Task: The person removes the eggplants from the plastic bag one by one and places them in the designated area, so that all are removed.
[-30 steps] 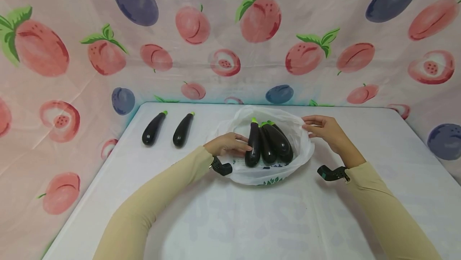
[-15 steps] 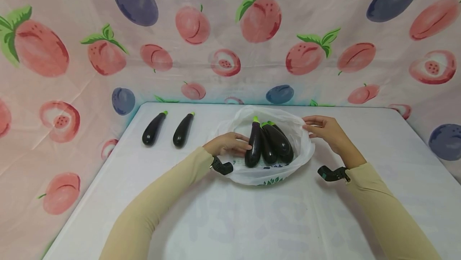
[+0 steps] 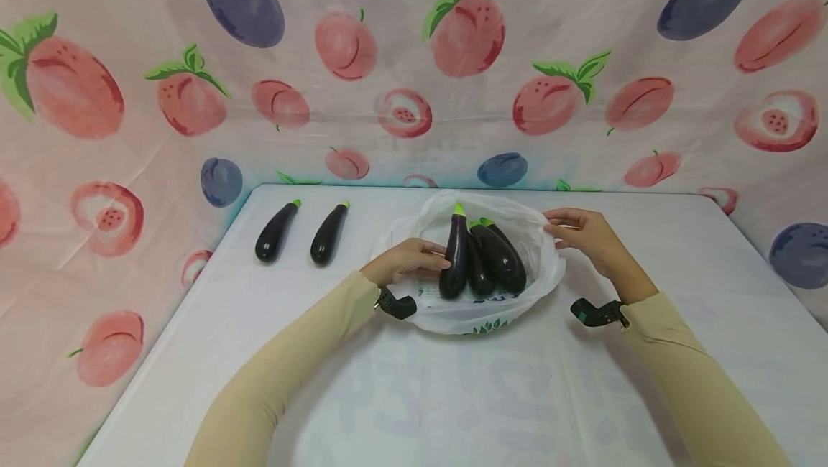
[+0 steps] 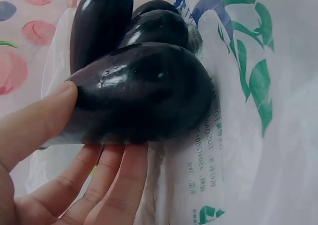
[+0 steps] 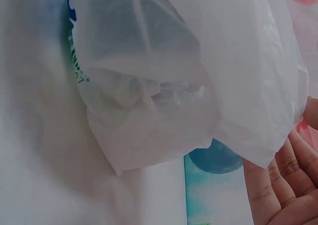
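Observation:
My left hand [image 3: 412,259] grips a dark, glossy eggplant [image 3: 455,259] at the left side of the white plastic bag [image 3: 548,273]. In the left wrist view, the thumb lies across the top of this eggplant [image 4: 144,93] and the fingers pass under it. Several eggplants lie together in the bag, the others [image 3: 498,255] just right of the gripped one, green stems pointing away. On the far right rim, my right hand [image 3: 584,236] pinches the bag's edge, thumb and fingers on either side of the film in the right wrist view [image 5: 285,170].
Two more eggplants, one at the far left [image 3: 277,232] and one beside it [image 3: 330,235], lie on the white table [image 3: 504,395]. A fruit-printed cloth [image 3: 401,43] hangs behind the table's back edge. The bag has green and blue print.
The eggplant in my left hand has shifted slightly, its green stem end now a little farther away and higher in view. The right hand and the two eggplants on the table stay put.

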Action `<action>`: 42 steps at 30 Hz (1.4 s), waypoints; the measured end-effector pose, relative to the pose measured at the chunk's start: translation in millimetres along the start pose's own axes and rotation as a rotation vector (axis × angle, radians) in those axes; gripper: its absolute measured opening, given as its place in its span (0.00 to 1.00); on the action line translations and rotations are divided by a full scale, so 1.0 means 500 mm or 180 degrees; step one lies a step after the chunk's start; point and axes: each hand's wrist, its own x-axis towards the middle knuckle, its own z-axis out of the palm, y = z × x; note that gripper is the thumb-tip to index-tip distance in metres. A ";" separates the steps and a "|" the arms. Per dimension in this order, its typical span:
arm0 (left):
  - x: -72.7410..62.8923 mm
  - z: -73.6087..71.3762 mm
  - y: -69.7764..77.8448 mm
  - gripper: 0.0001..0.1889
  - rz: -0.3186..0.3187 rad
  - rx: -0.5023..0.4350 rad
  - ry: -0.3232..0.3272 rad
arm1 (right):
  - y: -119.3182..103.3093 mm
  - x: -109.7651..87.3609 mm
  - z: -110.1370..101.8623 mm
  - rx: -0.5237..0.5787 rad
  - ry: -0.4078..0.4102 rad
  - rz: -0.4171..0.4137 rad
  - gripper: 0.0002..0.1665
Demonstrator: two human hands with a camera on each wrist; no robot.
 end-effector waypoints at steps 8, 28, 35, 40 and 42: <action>-0.008 -0.011 -0.001 0.26 0.0080 0.0043 0.0030 | -0.003 -0.001 -0.001 0.0065 0.0003 0.0013 0.28; -0.022 -0.034 0.008 0.26 0.0321 -0.0163 0.0111 | -0.002 0.001 0.013 0.0521 0.0137 -0.0062 0.22; -0.034 -0.040 0.013 0.26 0.0467 0.0003 0.0200 | -0.003 0.000 0.015 0.0485 0.0181 -0.0028 0.27; -0.047 -0.045 0.018 0.27 0.0594 0.0086 0.0277 | 0.000 0.001 0.014 0.0457 0.0192 -0.0021 0.27; -0.052 -0.049 0.020 0.27 0.0652 0.0120 0.0295 | 0.002 0.001 0.014 0.0441 0.0196 -0.0017 0.28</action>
